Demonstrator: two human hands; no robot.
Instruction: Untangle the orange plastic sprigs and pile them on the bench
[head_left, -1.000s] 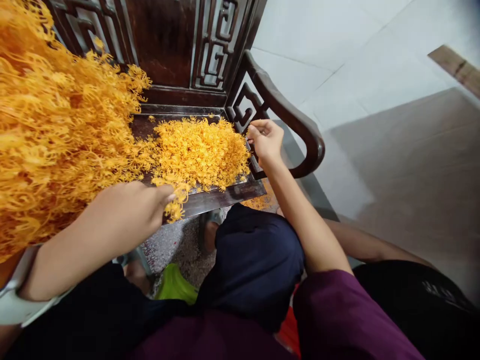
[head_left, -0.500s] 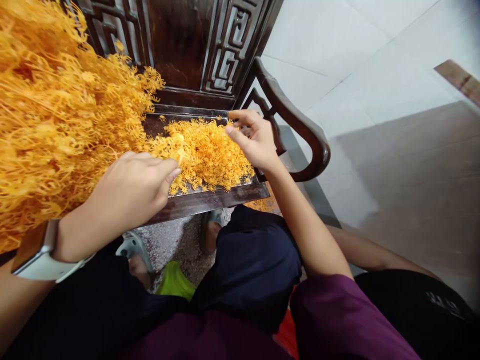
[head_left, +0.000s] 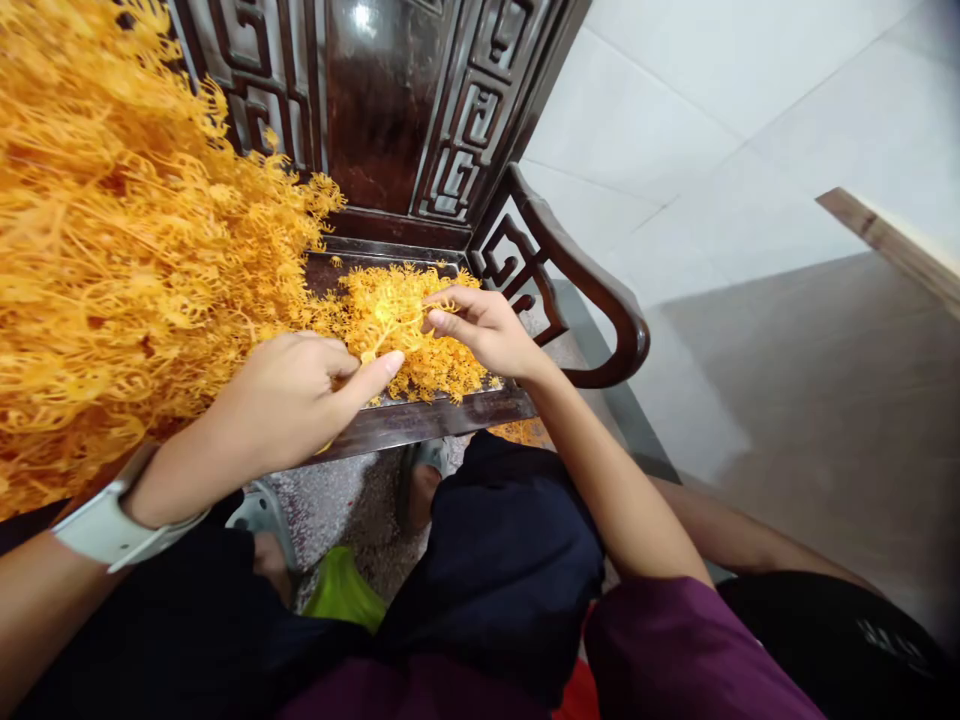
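A dark carved wooden armchair (head_left: 390,120) stands beside pale tiles (head_left: 660,130). Across the seat of this chair, on the person's left, lies a very big mass of orange branching strands (head_left: 127,270), and it reaches up against the chair back. More toward the middle of the seat there is a smaller pile of orange strands (head_left: 442,375), and it touches the big mass. Just above this pile the two hands come together. The right hand (head_left: 480,330) is pinching a small orange sprig (head_left: 386,320) at its upper end, between the thumb and the forefinger. The left hand (head_left: 289,400), with a white watch (head_left: 101,530) on its wrist, is half closed right beside the lower stem of the sprig, but I cannot tell if it is gripping this stem or only touching it.
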